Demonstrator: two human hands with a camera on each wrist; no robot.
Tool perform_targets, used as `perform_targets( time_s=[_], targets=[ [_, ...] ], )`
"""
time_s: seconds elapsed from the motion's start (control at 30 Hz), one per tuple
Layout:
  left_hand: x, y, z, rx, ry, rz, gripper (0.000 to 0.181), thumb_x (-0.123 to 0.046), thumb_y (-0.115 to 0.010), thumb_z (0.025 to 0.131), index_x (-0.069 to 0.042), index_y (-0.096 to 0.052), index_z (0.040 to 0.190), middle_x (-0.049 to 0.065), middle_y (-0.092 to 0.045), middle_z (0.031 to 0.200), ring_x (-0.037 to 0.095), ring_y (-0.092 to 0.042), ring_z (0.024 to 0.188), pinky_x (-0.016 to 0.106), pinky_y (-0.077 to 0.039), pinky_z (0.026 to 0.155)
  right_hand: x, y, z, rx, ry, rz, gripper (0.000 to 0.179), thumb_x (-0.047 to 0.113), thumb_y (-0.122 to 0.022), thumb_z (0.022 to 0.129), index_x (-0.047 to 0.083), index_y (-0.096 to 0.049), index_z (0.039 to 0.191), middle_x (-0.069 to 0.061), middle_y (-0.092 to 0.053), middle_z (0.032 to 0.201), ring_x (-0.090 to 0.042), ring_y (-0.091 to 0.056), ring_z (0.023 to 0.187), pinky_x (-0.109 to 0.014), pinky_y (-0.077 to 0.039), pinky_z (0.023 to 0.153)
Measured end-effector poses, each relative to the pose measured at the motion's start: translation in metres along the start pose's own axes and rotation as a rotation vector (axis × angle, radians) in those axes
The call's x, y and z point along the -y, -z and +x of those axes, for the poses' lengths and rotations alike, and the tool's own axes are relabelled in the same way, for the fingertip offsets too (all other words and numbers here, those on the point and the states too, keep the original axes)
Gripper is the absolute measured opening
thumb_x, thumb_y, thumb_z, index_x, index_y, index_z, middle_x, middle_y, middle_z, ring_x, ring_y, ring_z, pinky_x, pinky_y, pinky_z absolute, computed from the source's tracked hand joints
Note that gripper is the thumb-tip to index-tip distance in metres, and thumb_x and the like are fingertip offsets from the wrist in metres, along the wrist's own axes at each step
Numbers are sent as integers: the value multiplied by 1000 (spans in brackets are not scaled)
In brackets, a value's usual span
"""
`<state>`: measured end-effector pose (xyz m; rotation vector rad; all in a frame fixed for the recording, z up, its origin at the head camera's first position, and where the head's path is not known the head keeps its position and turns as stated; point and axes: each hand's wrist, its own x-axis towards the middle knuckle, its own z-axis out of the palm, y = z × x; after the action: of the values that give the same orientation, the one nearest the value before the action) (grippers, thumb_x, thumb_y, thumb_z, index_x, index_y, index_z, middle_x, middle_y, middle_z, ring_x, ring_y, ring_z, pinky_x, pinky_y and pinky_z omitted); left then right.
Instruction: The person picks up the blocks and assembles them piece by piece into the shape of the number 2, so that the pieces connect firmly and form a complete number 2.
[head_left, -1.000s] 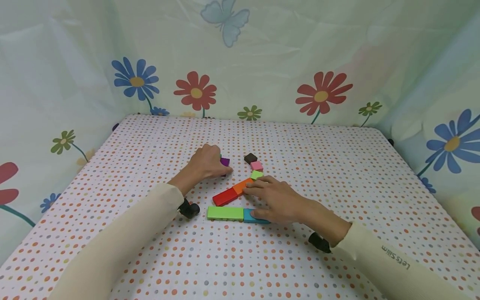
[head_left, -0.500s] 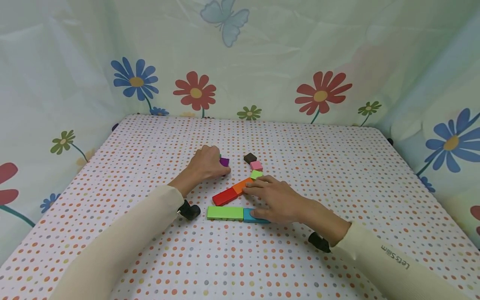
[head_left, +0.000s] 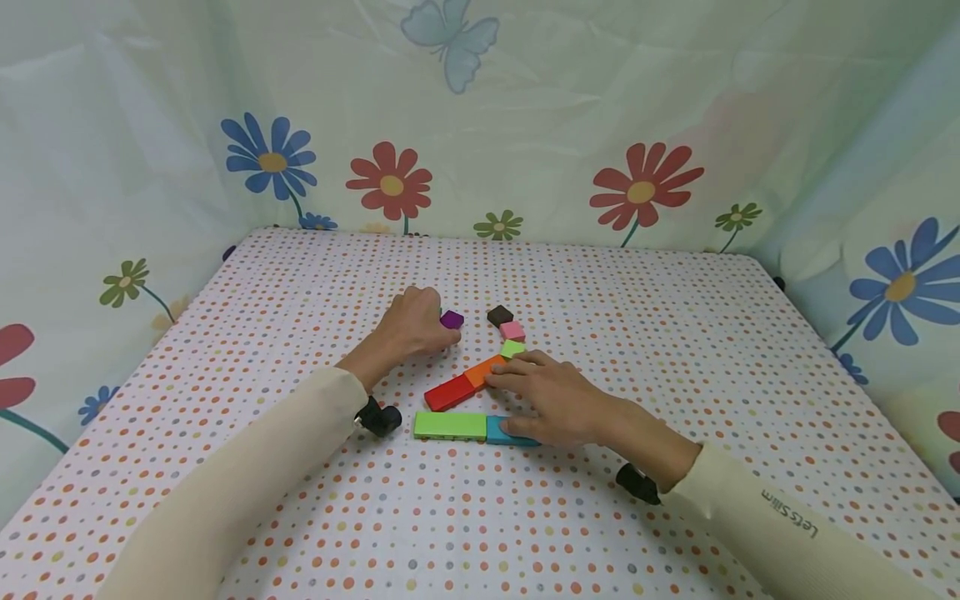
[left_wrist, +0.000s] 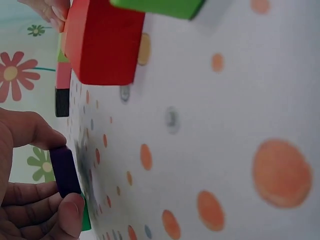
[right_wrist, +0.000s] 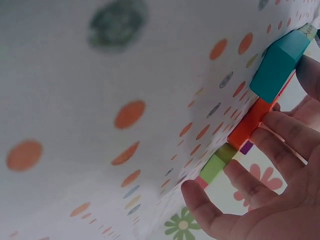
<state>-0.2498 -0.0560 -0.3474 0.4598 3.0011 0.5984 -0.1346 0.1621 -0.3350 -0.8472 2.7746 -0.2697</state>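
My left hand [head_left: 414,323] pinches a purple block [left_wrist: 65,170] between thumb and fingertip, low at the table surface. Just past it, a green block [left_wrist: 86,215] shows partly behind the fingers. My right hand [head_left: 555,402] lies over a row of blocks with its fingers extended. Its thumb touches a blue block [head_left: 498,430], and other fingers rest along an orange block [head_left: 483,373]. A red block [head_left: 449,393] meets the orange one end to end. Beyond the orange come a small light green block [head_left: 513,349], a pink block [head_left: 512,331] and a dark brown block [head_left: 500,316].
A long light green block [head_left: 450,426] lies end to end with the blue one, nearest to me. The dotted tablecloth [head_left: 420,533] covers the table. Floral curtains [head_left: 540,100] hang behind it and at both sides.
The purple block has shifted slightly to the right and turned a little in my left fingers. My right hand and the rows of blocks stay in place.
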Motion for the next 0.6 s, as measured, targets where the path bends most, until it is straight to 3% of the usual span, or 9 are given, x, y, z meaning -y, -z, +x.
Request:
perform_targets(
  time_s=[0.3,0.6],
  targets=[
    [-8,6,6,-3,-40,14,30,-32,-73,85,-5,-62,83,9,-57,74,20,-52,63,27,-41,53,0,0,0,10,-6,-3,63,38,-72,93,18,-53,149,-3,-47,155,-35,-33,145,-68,-39,104],
    [-9,9,15,-1,-98,48,26,-29,-72,85,-5,-65,90,8,-64,81,22,-58,70,29,-48,61,0,-1,0,-6,-4,-4,61,38,-72,93,18,-54,148,-2,-48,153,-33,-34,144,-67,-41,102]
  ],
)
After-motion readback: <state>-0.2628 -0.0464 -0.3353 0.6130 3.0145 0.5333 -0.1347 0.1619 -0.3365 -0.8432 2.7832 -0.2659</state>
